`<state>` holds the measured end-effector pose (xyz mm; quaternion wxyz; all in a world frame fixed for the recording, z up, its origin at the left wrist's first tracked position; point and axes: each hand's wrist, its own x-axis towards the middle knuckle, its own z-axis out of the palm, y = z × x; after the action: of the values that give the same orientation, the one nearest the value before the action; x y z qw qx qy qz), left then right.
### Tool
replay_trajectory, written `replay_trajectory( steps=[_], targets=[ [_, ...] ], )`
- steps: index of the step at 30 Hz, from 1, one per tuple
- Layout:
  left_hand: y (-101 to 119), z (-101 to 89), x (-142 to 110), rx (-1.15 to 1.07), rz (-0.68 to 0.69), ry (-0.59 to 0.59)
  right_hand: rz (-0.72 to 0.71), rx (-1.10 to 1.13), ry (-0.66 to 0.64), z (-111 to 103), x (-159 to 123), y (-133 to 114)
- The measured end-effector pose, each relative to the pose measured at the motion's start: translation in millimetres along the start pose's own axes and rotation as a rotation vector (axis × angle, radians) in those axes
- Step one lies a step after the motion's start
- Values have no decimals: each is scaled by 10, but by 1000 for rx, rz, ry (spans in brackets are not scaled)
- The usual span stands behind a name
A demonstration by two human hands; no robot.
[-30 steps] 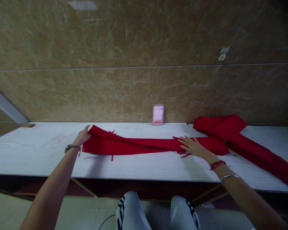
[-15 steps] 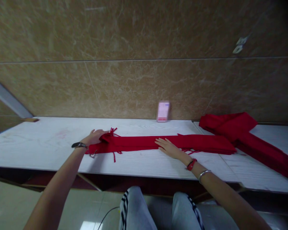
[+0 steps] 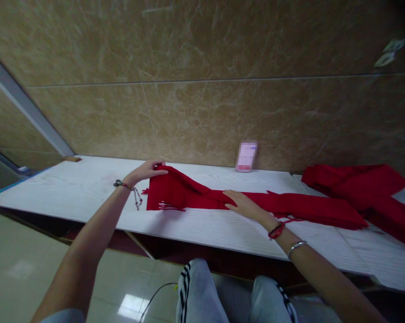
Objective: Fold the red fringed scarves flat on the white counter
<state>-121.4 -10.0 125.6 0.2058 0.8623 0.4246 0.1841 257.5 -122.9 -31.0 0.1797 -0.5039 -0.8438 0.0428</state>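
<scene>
A long red fringed scarf (image 3: 195,197) lies stretched along a white table (image 3: 88,188). My left hand (image 3: 147,169) is closed on the scarf's left end and holds it raised off the table, so the end hangs spread with its fringe down. My right hand (image 3: 241,202) lies flat with fingers stretched on the middle of the scarf, pressing it to the table. A red cord and a metal bangle circle my right wrist.
A second red scarf (image 3: 360,186) lies bunched at the table's right end, running off to the right. A small pink box (image 3: 246,157) stands against the marble wall. My knees in grey trousers sit below the table's front edge.
My left hand has lifted the scarf's left end up off the table. My right hand slid left along the scarf. The view has swung to the left.
</scene>
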Motion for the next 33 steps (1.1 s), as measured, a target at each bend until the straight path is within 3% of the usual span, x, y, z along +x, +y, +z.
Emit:
replay_trajectory(
  steps=[3, 6, 8, 11, 15, 19, 22, 26, 27, 29, 31, 33],
  targets=[
    [-75, -117, 12, 214, 15, -136, 18, -18, -12, 165, 91, 1],
    [-411, -305, -115, 484, -128, -316, 59, -7, 12, 288, 27, 157],
    [-637, -413, -229, 598, -211, -356, 49, 24, 32, 316, -27, 254],
    [-824, -572, -360, 600, -220, -264, 39, 46, 53, 325, -56, 321],
    [-945, -876, -448, 430, -189, -92, 73, 16, 49, 360, -37, 331],
    [-1210, -1045, -472, 426, -287, -57, 69, -28, 58, 389, -61, 328],
    [-1392, -853, -446, 516, -424, -35, 35, -54, 57, 377, -77, 313],
    [-1417, -280, -388, 657, -611, 118, 34, -133, 50, 355, -27, 289],
    [-1386, -129, -371, 689, -589, 161, 36, -145, 49, 353, -10, 286],
    [-1302, 134, -328, 716, -407, 132, 27, -153, 37, 355, 12, 282],
    [-1212, 326, -269, 681, -168, -50, 11, -146, 17, 357, 12, 280],
    [-1144, 437, -193, 628, -38, -229, 7, -133, 5, 350, -1, 274]
  ],
)
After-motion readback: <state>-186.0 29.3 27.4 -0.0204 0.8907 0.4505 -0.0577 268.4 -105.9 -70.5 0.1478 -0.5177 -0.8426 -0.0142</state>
